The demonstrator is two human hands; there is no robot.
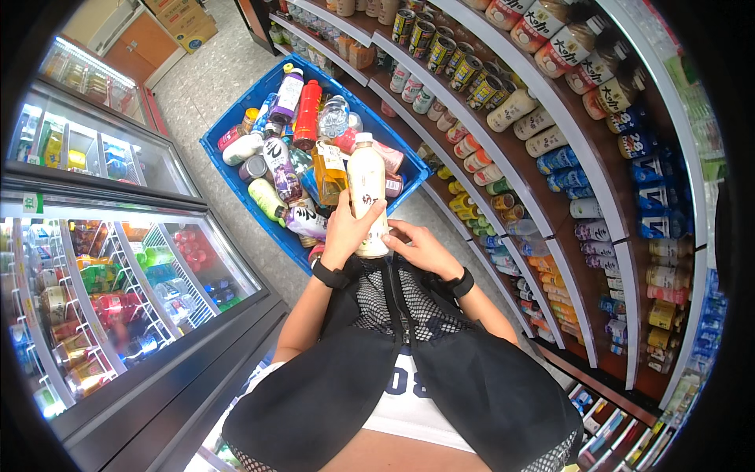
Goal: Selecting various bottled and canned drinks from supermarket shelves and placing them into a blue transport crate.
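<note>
A cream-coloured drink bottle with a white cap [364, 171] stands upright in front of my chest. Around its middle my left hand [348, 227] is closed, the thumb across the front. My right hand [422, 245] touches the bottle's lower right side with its fingertips, the fingers bent. Behind the bottle is a blue plastic crate [233, 203] heaped with mixed drinks, among them a red bottle [307, 115], a purple bottle with a white cap [287, 97], an amber bottle [329, 171] and a green bottle [265, 197].
Glass-doored refrigerators [236, 259] full of drinks line the left side. On the right, curved-looking store shelves [531, 194] hold rows of bottles and cans. Cardboard boxes [189, 29] are stacked at the far upper left, on the grey floor [183, 88].
</note>
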